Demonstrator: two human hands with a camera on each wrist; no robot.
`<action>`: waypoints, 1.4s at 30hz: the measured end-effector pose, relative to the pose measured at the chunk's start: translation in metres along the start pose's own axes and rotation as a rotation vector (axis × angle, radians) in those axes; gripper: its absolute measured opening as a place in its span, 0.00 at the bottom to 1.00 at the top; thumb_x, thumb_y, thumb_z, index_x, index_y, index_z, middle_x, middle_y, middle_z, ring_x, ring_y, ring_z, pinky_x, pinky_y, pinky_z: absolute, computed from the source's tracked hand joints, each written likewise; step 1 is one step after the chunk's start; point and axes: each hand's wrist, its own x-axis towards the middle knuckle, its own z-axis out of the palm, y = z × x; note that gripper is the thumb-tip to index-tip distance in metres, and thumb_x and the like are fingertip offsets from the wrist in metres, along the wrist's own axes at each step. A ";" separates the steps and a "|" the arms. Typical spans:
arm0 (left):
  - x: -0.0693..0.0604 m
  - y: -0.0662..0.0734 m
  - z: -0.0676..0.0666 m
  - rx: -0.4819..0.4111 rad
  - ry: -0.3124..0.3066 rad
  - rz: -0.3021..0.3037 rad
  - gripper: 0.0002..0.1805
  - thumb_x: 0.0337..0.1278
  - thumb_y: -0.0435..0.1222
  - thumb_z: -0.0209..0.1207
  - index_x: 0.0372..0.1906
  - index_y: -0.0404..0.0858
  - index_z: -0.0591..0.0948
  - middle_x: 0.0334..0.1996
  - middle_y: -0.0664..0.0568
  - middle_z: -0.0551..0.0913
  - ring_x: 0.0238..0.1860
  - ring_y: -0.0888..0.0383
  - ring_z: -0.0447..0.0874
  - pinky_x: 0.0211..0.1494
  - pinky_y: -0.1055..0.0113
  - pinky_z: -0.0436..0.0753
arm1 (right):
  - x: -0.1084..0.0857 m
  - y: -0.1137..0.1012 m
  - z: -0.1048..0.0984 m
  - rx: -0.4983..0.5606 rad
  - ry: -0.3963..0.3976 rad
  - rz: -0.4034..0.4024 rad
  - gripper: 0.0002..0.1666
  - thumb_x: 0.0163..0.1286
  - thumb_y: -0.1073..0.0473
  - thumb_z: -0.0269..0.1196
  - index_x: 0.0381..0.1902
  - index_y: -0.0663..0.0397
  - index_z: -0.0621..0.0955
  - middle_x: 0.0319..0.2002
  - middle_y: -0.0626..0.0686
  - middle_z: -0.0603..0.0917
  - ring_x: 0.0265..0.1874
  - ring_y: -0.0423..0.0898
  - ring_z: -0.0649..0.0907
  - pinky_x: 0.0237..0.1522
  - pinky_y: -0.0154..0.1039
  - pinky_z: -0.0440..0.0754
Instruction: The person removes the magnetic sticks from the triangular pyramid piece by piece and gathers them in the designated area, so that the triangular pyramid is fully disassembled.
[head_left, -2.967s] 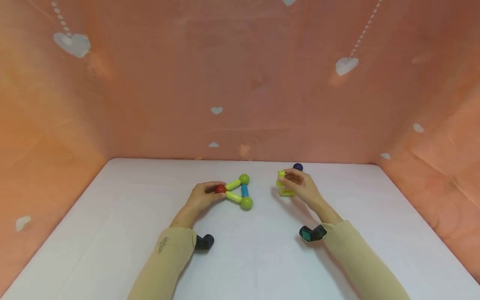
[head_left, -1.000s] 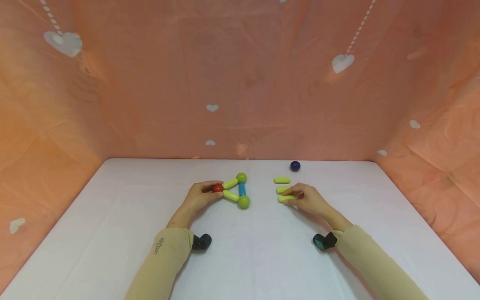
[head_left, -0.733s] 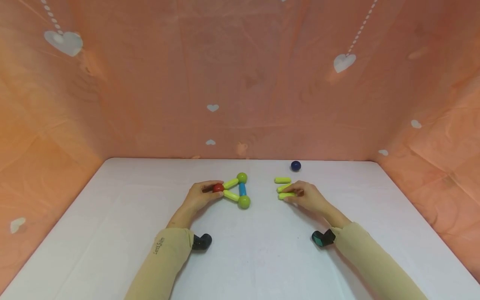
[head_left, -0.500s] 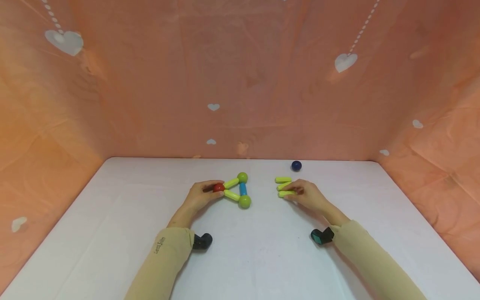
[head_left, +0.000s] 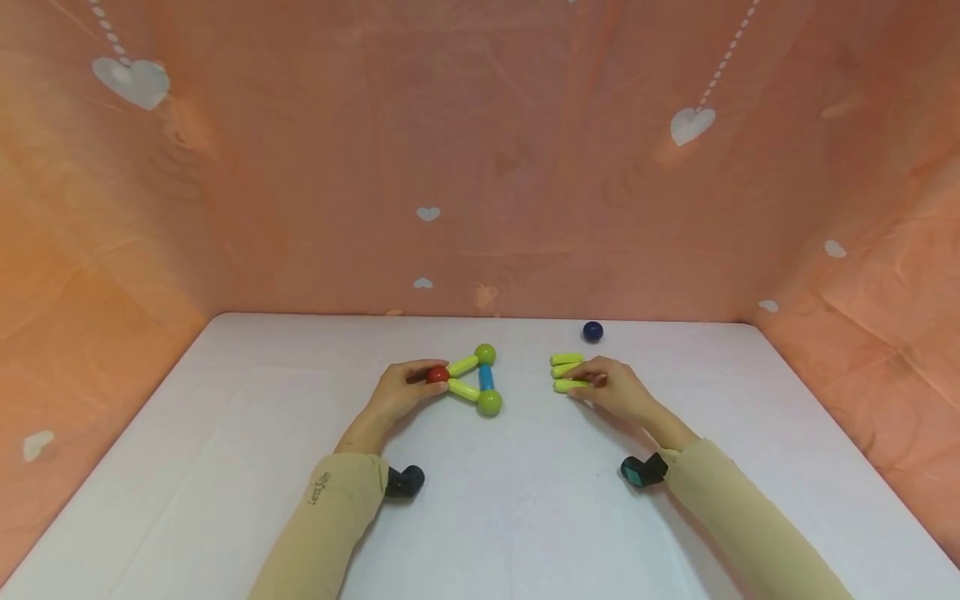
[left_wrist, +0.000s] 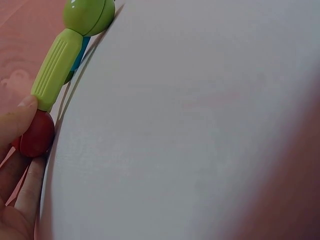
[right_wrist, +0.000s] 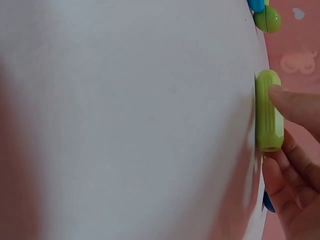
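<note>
On the table lies a flat triangle of magnetic building pieces: a red ball [head_left: 438,375], two green balls [head_left: 489,403], two yellow-green rods [head_left: 462,389] and a blue rod [head_left: 487,377]. My left hand [head_left: 397,392] grips the red ball at the triangle's left corner, thumb and fingers on opposite sides. To the right, three loose yellow-green rods lie roughly side by side. My right hand [head_left: 611,390] has its thumb on the nearest rod [right_wrist: 269,110] and a fingertip at the middle rod [head_left: 564,372]. The far rod [head_left: 566,359] lies just beyond, apart from the fingers.
A dark blue ball [head_left: 592,332] sits behind the rods near the table's back edge. Orange cloth [head_left: 480,167] with white hearts surrounds the white table [head_left: 510,517] at the back and sides. Wrist cameras [head_left: 643,472] stick out from both sleeves.
My right hand has set down the rod it held upright and slid the two nearer rods away from me, so all three lie closer together. My left hand keeps its hold on the red ball.
</note>
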 end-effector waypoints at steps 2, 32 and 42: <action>0.000 0.000 0.000 0.000 -0.002 0.002 0.22 0.54 0.33 0.65 0.57 0.40 0.80 0.61 0.42 0.77 0.67 0.45 0.68 0.71 0.52 0.65 | 0.000 -0.001 -0.001 0.003 0.005 0.004 0.13 0.59 0.63 0.69 0.43 0.57 0.86 0.37 0.53 0.82 0.37 0.48 0.77 0.42 0.40 0.75; -0.001 -0.001 0.002 -0.030 0.027 -0.004 0.21 0.53 0.33 0.66 0.56 0.40 0.81 0.60 0.42 0.77 0.66 0.45 0.69 0.69 0.52 0.67 | 0.030 -0.050 0.029 0.238 0.017 0.015 0.17 0.63 0.59 0.66 0.49 0.62 0.82 0.46 0.59 0.85 0.45 0.52 0.81 0.48 0.41 0.79; -0.001 -0.002 0.002 -0.043 0.024 -0.008 0.22 0.52 0.33 0.67 0.56 0.42 0.81 0.60 0.43 0.78 0.66 0.46 0.69 0.70 0.53 0.67 | 0.041 -0.064 0.047 0.363 -0.028 0.056 0.21 0.64 0.60 0.65 0.52 0.64 0.80 0.42 0.60 0.85 0.44 0.52 0.82 0.41 0.35 0.80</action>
